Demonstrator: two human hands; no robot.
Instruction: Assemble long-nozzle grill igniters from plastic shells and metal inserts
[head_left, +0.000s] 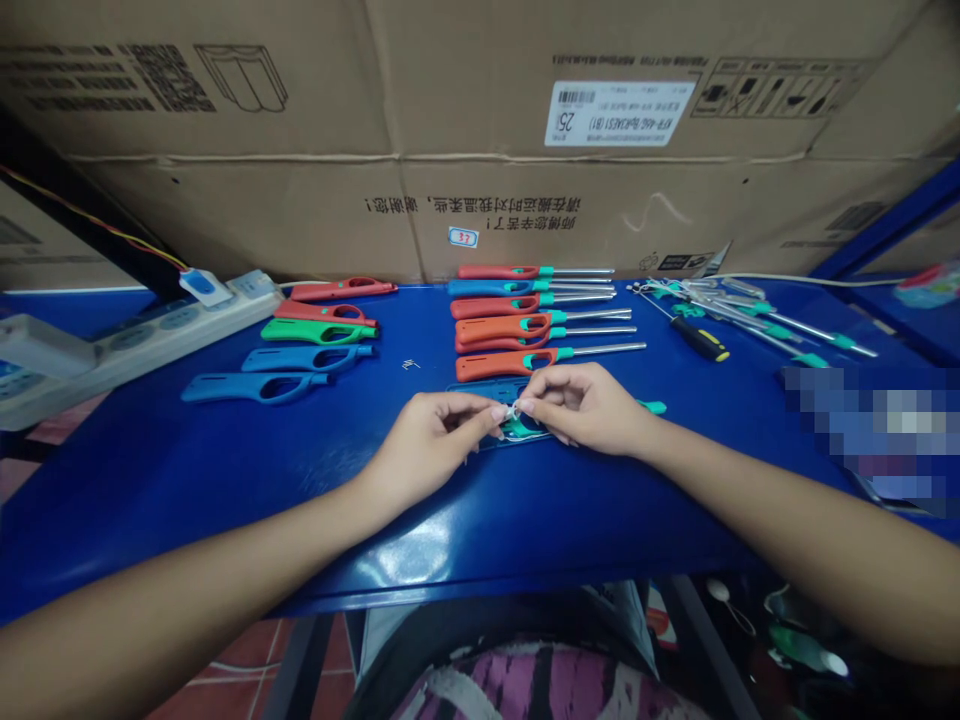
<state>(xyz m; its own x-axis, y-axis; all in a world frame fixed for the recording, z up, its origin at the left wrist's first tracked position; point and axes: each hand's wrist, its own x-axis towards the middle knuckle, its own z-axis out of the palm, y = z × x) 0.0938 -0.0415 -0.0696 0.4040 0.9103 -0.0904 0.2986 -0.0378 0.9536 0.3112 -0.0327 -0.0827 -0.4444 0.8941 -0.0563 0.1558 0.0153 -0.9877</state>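
My left hand [442, 435] and my right hand [589, 410] meet at the middle of the table, thumb and fingertips pinched. Between them is a small whitish part [513, 411], apparently with thin wire; its exact kind is too small to tell. Directly beneath lies a blue lighter shell [487, 390] with a green inner piece [517, 430] and a thin pale wire, mostly covered by my hands. Just beyond my hands lie several long-nosed gas lighters [499, 364] in a column, red, orange and blue, with metal tubes pointing right.
Lighter handles [259, 389] without tubes lie at the left beside a white power strip [172, 330]. Tiny metal pins [409, 364] sit nearby. At the right are loose metal tubes [795, 325] with green pieces and a black-and-yellow screwdriver [699, 338]. A cardboard box [300, 200] stands behind.
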